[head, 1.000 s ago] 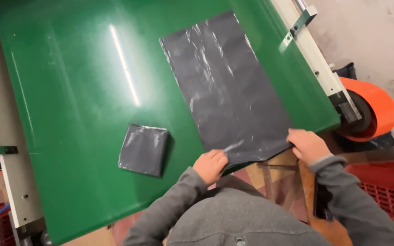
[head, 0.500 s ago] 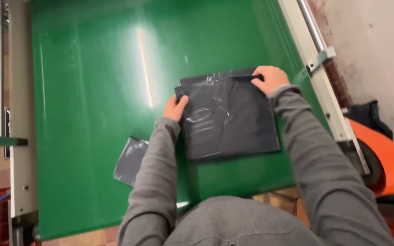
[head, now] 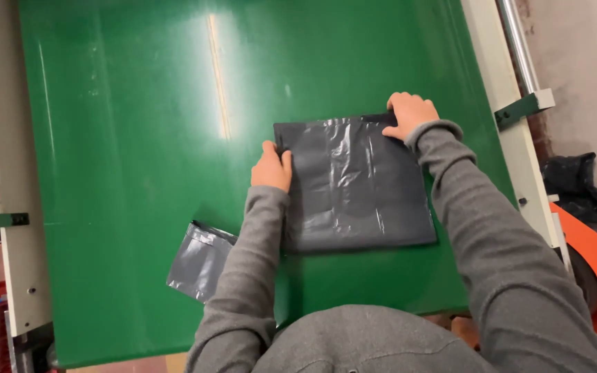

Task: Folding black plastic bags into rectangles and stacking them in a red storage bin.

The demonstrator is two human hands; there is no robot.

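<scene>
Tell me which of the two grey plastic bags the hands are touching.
The larger grey bag in the middle of the green table; both hands press on its edges. The smaller folded bag lies untouched, beside the left sleeve.

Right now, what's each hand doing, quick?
Left hand: curled fingers pressing the left edge of the folded grey plastic bag; a closed grip cannot be told.
Right hand: fingers bent, pressing down on the bag's top right corner.
</scene>
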